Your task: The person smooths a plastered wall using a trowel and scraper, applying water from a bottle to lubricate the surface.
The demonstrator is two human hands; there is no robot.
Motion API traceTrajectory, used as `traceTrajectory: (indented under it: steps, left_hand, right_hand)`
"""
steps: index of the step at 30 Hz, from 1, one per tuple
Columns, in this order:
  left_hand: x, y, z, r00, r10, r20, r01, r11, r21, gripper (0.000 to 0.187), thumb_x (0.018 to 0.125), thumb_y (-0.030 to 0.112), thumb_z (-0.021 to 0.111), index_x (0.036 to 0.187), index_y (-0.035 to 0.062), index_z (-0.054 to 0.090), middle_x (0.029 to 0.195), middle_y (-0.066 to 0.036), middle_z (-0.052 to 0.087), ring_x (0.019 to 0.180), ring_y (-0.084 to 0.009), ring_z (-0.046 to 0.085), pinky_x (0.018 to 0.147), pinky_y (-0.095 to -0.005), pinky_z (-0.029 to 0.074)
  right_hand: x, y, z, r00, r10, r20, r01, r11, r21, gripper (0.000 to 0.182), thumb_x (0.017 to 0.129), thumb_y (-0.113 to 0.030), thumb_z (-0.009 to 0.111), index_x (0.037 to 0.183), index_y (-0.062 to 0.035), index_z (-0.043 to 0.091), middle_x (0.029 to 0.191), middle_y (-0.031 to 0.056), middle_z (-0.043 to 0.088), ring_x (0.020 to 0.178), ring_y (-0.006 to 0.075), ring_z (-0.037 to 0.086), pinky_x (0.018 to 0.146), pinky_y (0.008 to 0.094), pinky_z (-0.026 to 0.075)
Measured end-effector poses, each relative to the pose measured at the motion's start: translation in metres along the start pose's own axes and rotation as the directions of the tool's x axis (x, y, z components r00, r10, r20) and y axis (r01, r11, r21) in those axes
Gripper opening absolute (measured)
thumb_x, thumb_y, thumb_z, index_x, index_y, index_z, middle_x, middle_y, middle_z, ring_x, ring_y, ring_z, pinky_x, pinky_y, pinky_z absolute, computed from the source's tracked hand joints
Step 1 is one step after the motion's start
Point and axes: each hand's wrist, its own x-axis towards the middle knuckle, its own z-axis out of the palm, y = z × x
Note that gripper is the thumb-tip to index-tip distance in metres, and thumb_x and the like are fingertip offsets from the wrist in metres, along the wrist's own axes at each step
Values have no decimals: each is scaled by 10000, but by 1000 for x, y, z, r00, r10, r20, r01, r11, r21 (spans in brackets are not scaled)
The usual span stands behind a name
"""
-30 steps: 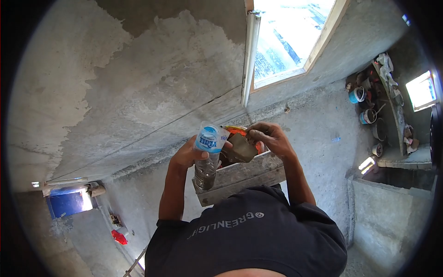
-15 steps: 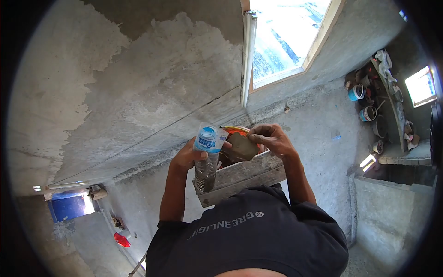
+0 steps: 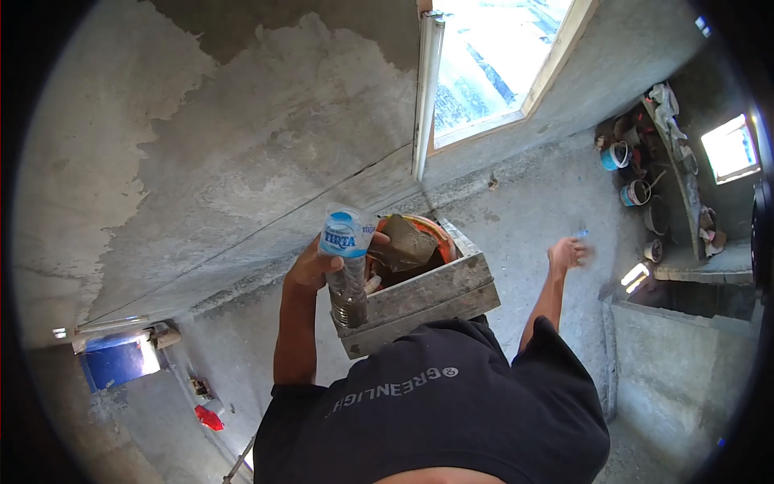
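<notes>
- Head view: a wooden box (image 3: 427, 300) is seen just in front of the person's chest and is taken as the landmark for all that follows.
- A plastic water bottle (image 3: 345, 260) is held upright at the left end of the box, its base low against the box's outer board and its blue label above the rim.
- The bottle is gripped by the left hand (image 3: 309, 264); the fingers are wrapped round the labelled part, with the thumb laid across the front.
- Inside the box, an orange bucket (image 3: 435, 231) is seen, and a brown lump (image 3: 407, 250) lies on top of it, just right of the bottle.
- The right hand (image 3: 567, 253) is held out well to the right of the box, touching nothing; it is blurred, so whether the fingers are spread cannot be told.
- The step in hand is judged to be steadying the bottle beside the box with one hand.
- For the next move, the free hand would probably be needed back at the box, near the bottle and the lump.
</notes>
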Motion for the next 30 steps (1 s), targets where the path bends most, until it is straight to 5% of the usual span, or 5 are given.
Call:
traceTrajectory:
  steps: [4, 6, 16, 18, 30]
  left_hand:
    - [-5, -2, 3, 999, 23, -26, -22, 1000, 22, 859, 576, 491, 777, 1212, -41, 554, 1169, -225, 607, 1011, -302, 629, 928, -399, 459]
    - [0, -3, -1, 999, 18, 42, -17, 999, -29, 866, 601, 474, 777, 1239, -55, 525, 1195, -231, 589, 868, -264, 662, 788, -381, 531]
    - [15, 10, 24, 997, 80, 10, -78, 990, -119, 877, 684, 455, 755, 1307, -70, 432, 1322, -203, 502, 714, -209, 661, 607, -333, 559]
    - [18, 12, 27, 995, 61, -76, -65, 997, -51, 981, 715, 502, 717, 1394, -73, 302, 852, -121, 660, 686, -189, 651, 605, -301, 537]
    - [34, 1, 35, 972, 109, -208, -166, 944, -286, 844, 806, 380, 686, 1418, -6, 253, 1459, -122, 360, 858, -249, 645, 732, -401, 554]
  right_hand:
    - [-15, 27, 35, 939, -163, -303, 344, 485, 804, 350, 866, -230, 632, 1119, 12, 643, 1006, 201, 678, 940, 291, 662, 868, 373, 505]
    - [-72, -6, 13, 778, -520, -353, 629, 642, 440, 317, 893, -213, 602, 1130, -6, 642, 995, 148, 686, 922, 236, 660, 833, 335, 513]
    - [-253, -117, -11, 199, -966, 166, -133, 141, 981, 431, 945, -192, 559, 1298, 37, 460, 1260, 115, 546, 1116, 209, 555, 949, 341, 459]
    - [-266, -133, -15, 176, -980, 95, -155, 67, 986, 432, 919, -120, 578, 1294, 51, 449, 1216, 108, 567, 1098, 209, 564, 945, 346, 465]
    - [-272, -177, 7, 206, -978, 46, -888, -167, 429, 645, 851, -358, 632, 1330, 5, 397, 1328, 196, 459, 1226, 339, 457, 1034, 463, 380]
